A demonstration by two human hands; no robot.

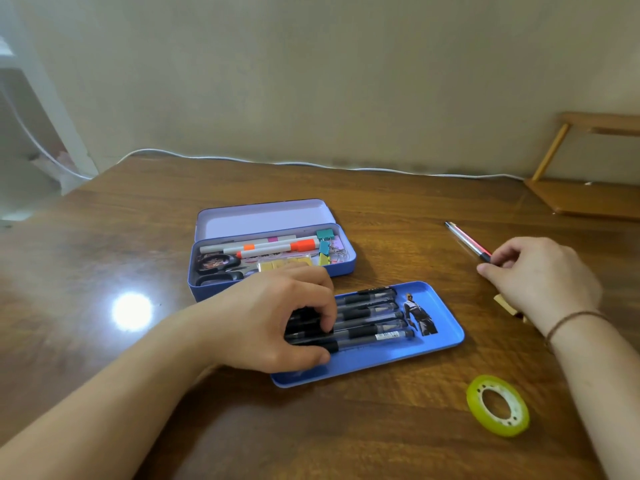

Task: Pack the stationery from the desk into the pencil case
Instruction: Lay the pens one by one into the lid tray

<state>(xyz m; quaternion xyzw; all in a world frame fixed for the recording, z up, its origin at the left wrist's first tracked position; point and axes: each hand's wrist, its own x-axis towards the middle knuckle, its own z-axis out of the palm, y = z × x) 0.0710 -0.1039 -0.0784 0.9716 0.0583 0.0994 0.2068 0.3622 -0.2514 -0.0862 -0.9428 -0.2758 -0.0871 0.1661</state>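
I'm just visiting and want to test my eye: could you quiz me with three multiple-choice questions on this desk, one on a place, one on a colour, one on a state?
1. Where is the tape roll?
A in the tin
B on the desk, near right
C on the tray

2. What colour is the tray of black pens?
A blue
B red
C green

3. The pencil tin is
A shut
B open
C upside down

Answers: B, it lies on bare wood; A, its rim is blue; B, its lid stands back.
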